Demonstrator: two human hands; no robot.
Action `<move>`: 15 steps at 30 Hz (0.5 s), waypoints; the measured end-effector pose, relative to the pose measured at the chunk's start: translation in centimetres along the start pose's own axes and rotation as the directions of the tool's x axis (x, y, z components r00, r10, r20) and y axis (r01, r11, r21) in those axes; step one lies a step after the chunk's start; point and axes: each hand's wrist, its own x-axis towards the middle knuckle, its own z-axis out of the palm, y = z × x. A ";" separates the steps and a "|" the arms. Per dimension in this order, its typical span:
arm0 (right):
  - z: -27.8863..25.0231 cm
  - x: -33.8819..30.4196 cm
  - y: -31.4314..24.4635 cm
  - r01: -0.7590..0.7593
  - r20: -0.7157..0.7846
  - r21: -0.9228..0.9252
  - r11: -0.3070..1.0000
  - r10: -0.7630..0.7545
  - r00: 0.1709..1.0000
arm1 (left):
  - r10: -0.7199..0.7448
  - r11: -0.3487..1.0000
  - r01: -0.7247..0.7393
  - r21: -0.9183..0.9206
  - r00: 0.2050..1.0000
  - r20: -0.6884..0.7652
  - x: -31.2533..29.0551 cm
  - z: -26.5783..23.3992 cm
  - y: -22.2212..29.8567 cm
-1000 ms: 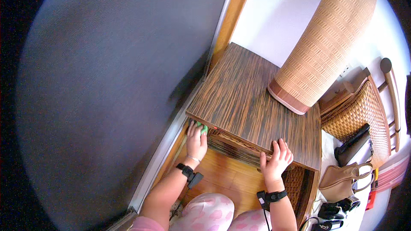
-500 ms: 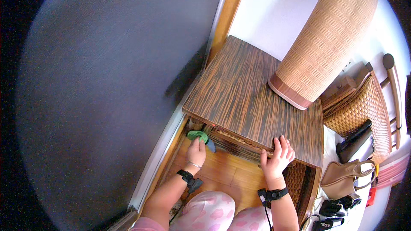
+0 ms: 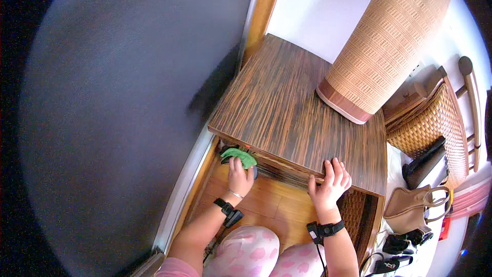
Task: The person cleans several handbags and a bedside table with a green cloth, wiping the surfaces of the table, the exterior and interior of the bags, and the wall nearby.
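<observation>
A crumpled green cloth (image 3: 240, 156) is pinched in the fingers of my left hand (image 3: 240, 180), just below the front left edge of a dark wood-grain cabinet top (image 3: 287, 102). Beside the cloth a small bluish-grey piece peeks out under my fingers; what it is I cannot make out. My right hand (image 3: 330, 187) rests on the front edge of the cabinet, its fingers spread over the top and its thumb by the edge. It holds nothing.
A tall woven lamp (image 3: 384, 46) stands on the cabinet top. At left rises a large dark panel (image 3: 133, 97). On the right lie a tan handbag (image 3: 407, 208), black items (image 3: 397, 251) and a woven headboard (image 3: 433, 131). Wooden flooring (image 3: 271, 205) shows below.
The green cloth is now spread wider in my left hand, which has shifted slightly up and right along the cabinet's front. My right hand stays at the edge.
</observation>
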 end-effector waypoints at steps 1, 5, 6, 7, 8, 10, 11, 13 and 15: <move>0.1 0.0 0.1 0.007 -0.012 -0.007 1.000 -0.007 1.000 | -0.049 0.999 0.049 0.001 0.998 0.035 -0.3 0.2 -0.8; 0.4 0.3 -0.3 0.019 -0.040 -0.022 1.000 -0.020 0.999 | -0.242 0.967 0.231 0.105 0.965 0.102 -1.7 1.1 -5.4; 0.6 0.1 -0.1 0.010 -0.037 -0.037 0.999 -0.011 0.999 | -0.236 0.969 0.225 0.098 0.965 0.117 -1.3 1.1 -5.0; 0.7 0.0 0.2 0.011 -0.042 -0.044 0.999 -0.012 0.999 | -0.323 0.943 0.298 0.150 0.926 0.193 -0.7 0.6 -4.0; 0.8 0.0 0.0 0.018 -0.048 -0.035 0.999 -0.020 0.999 | -0.417 0.904 0.369 0.218 0.875 0.247 -0.4 -0.4 -3.8; 0.6 0.3 -0.7 0.014 -0.046 -0.014 1.000 -0.015 0.999 | -0.288 0.946 0.262 0.189 0.949 0.130 -1.1 0.0 -5.8; 0.4 0.3 -0.6 0.012 -0.042 -0.024 1.000 -0.013 0.999 | -0.253 0.963 0.239 0.124 0.961 0.111 -0.6 -0.3 -4.4; 0.6 0.2 -0.3 0.009 -0.057 -0.033 0.999 -0.011 0.998 | -0.244 0.970 0.242 0.031 0.964 0.107 0.3 -1.3 -1.6; 0.5 0.2 -0.3 -0.006 -0.050 -0.028 1.000 0.005 0.999 | -0.126 0.992 0.126 0.012 0.991 0.052 1.1 -2.8 2.1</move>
